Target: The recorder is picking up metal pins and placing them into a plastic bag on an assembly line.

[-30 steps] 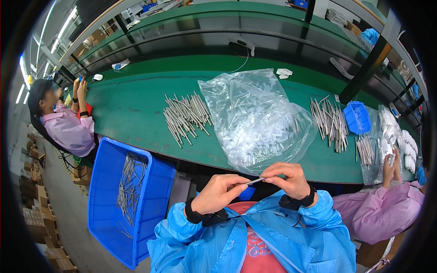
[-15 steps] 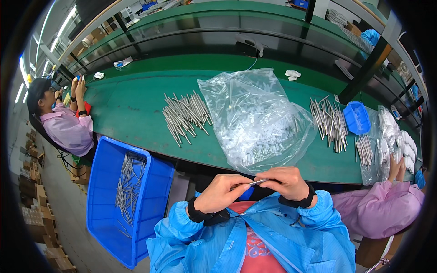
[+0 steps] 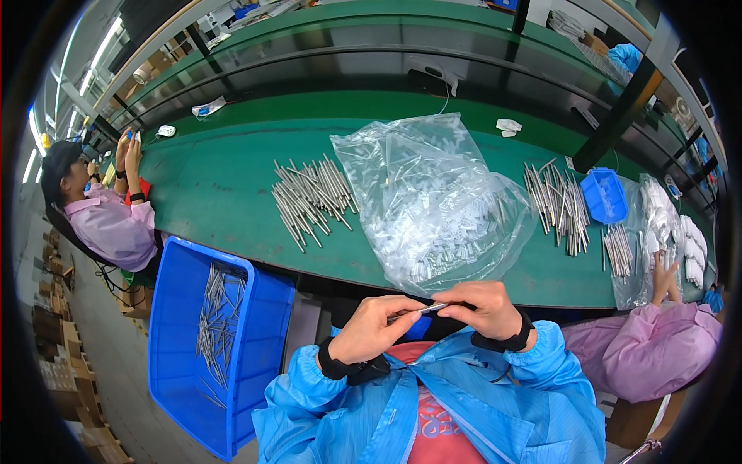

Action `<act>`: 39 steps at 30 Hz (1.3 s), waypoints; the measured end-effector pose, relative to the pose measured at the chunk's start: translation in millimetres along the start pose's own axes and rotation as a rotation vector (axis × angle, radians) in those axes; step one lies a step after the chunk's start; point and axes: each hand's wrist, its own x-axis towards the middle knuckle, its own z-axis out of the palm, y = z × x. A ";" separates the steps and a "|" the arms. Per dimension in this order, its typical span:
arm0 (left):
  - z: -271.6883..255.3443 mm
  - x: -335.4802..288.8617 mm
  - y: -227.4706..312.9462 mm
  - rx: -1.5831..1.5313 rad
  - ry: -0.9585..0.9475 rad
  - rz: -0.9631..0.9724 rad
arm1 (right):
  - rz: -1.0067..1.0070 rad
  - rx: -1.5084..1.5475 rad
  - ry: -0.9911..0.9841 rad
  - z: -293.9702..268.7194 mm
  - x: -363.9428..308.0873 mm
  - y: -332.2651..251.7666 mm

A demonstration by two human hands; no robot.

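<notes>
Close to my chest, at the table's near edge, a thin metal rod is pinched between both hands. My left hand closes on one end, and my right hand grips the other with thumb and fingers. Just beyond them lies a clear plastic bag full of small whitish translucent pieces. To its left is a pile of metal rods. Another pile of rods lies to its right. The rod's ends are hidden by my fingers.
A blue crate with loose rods stands left of me, below the green table. At right are a small blue bin, more rods and white bagged parts. Co-workers in pink sit at left and right.
My hands stay nearly in place, both on the rod. The right co-worker's hand has shifted slightly left. The whole view has moved a little.
</notes>
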 end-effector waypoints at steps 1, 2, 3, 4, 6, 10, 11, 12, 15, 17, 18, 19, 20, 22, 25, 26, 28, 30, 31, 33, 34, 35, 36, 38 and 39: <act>-0.5 -1.3 -0.9 -0.058 0.016 -0.032 | 0.054 0.015 0.015 -0.3 0.6 -1.4; -1.6 -1.0 -0.2 -0.060 0.012 -0.031 | 0.057 0.012 0.016 -0.7 1.1 -1.6; -3.3 -0.8 1.1 -0.045 0.003 -0.038 | 0.029 0.024 0.021 -1.1 2.3 -1.5; -4.3 -0.5 1.7 -0.030 -0.007 -0.045 | 0.001 0.036 0.025 -1.0 3.2 -1.5; -1.1 -0.4 -3.4 -0.026 -0.020 -0.016 | -0.066 -0.010 -0.007 4.7 3.4 3.3; -1.8 -4.7 -12.6 -0.211 -0.111 -0.085 | -0.186 -0.110 -0.055 9.7 0.2 4.3; -3.6 -4.8 -13.4 -0.286 -0.154 -0.133 | -0.214 -0.132 -0.050 10.2 -0.8 3.7; -5.7 -5.1 -18.0 -0.289 -0.156 -0.133 | -0.211 -0.134 -0.051 11.2 -1.0 3.2; -8.8 -6.3 -30.4 -0.685 -0.204 -0.303 | -0.323 -0.218 -0.014 15.8 -2.4 4.5; -10.1 -8.3 -31.4 -0.882 -0.052 -0.182 | -0.204 -0.176 0.060 21.7 -3.8 6.6; -10.3 -9.3 -32.7 -0.884 -0.052 -0.181 | -0.204 -0.177 0.058 20.1 -1.2 3.7; -9.9 -10.1 -34.2 -0.899 0.044 -0.143 | -0.061 -0.105 0.018 15.7 4.1 -2.6; -10.1 -10.7 -35.7 -0.912 0.137 -0.104 | 0.082 -0.034 -0.019 12.0 8.4 -5.8; -16.7 -13.4 -46.5 -0.906 0.121 -0.084 | 0.195 -0.141 0.085 9.4 14.4 6.9; -14.3 -11.4 -46.4 -0.651 0.246 0.021 | 0.289 -0.270 0.112 15.4 28.1 23.8; -13.0 -10.6 -45.2 -0.651 0.248 0.024 | 0.290 -0.346 0.090 19.5 31.5 29.7; -9.9 -9.1 -43.4 -0.675 0.248 0.078 | 0.287 -0.425 0.068 24.2 36.8 38.5; -11.4 -9.9 -43.8 -0.656 0.216 0.066 | 0.271 -0.512 0.034 27.2 39.4 43.3; -12.2 -9.1 -46.6 -0.614 0.199 0.077 | 0.269 -0.513 0.033 27.1 40.2 43.7; -13.0 -8.5 -47.8 -0.573 0.189 0.090 | 0.237 -0.540 -0.005 24.7 41.6 45.3; -13.6 -8.6 -46.9 -0.536 0.173 0.055 | 0.234 -0.540 -0.007 24.1 40.6 45.6; -14.0 -8.0 -45.3 -0.499 0.152 0.020 | 0.216 -0.459 0.053 23.5 37.5 45.3; -14.4 -7.3 -40.7 -0.499 0.152 0.022 | 0.199 -0.378 0.113 22.6 34.5 45.1; -14.5 -6.6 -30.2 -0.520 0.089 -0.084 | 0.278 -0.253 0.100 15.7 30.8 35.0; -12.0 -5.8 -29.6 -0.519 0.091 -0.085 | 0.357 -0.125 0.086 12.2 29.0 29.5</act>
